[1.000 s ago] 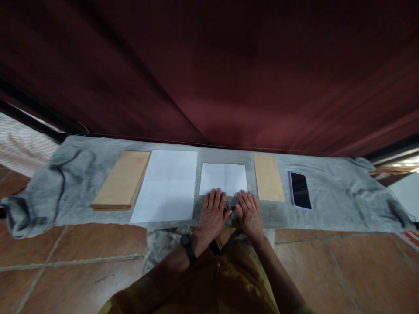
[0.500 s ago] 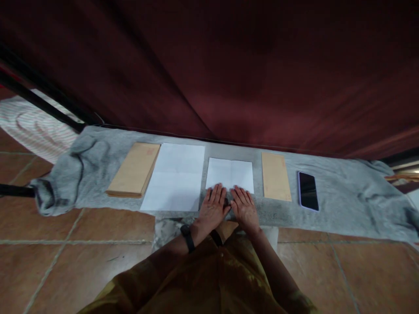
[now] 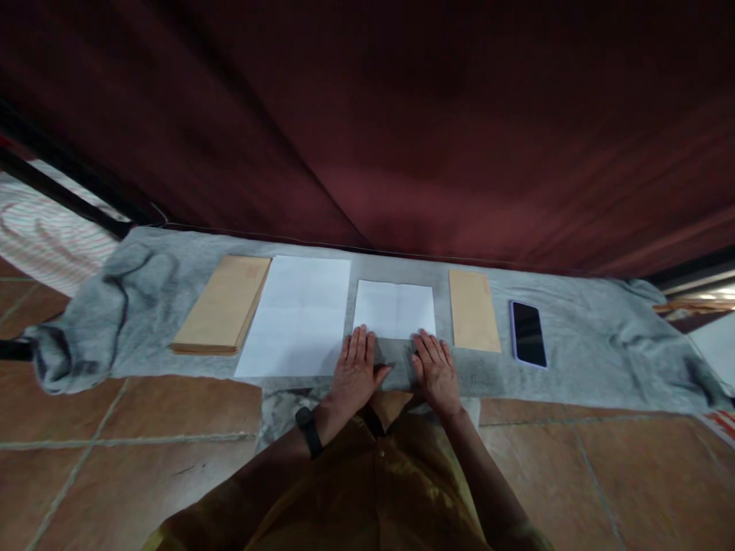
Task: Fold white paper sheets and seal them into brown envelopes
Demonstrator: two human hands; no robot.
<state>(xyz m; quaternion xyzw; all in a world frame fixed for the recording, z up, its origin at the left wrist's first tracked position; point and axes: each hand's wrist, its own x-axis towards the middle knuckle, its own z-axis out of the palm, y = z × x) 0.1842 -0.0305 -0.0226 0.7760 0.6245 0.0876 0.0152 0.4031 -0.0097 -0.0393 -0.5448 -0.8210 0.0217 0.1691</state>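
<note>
A folded sheet of white paper (image 3: 395, 308) lies in front of me, with a faint crease down its middle. My left hand (image 3: 354, 371) rests flat, fingertips on the paper's near left corner and thumb stretched out to the side. At the near right corner lies my right hand (image 3: 436, 371), its fingers extended and touching the edge. Left of the folded paper are larger white sheets (image 3: 298, 317), and beyond them a stack of brown envelopes (image 3: 221, 306). A single brown envelope (image 3: 474, 310) sits to the right of my right hand.
A phone (image 3: 528, 334) with a purple edge lies right of the single envelope. Grey cloth (image 3: 586, 337) covers the long narrow surface. A dark red curtain (image 3: 402, 153) hangs along the far edge. Brown tiles (image 3: 189, 405) form the floor below.
My hands have moved apart, from close together at the middle of the folded paper's near edge to its two near corners. The view has shifted slightly.
</note>
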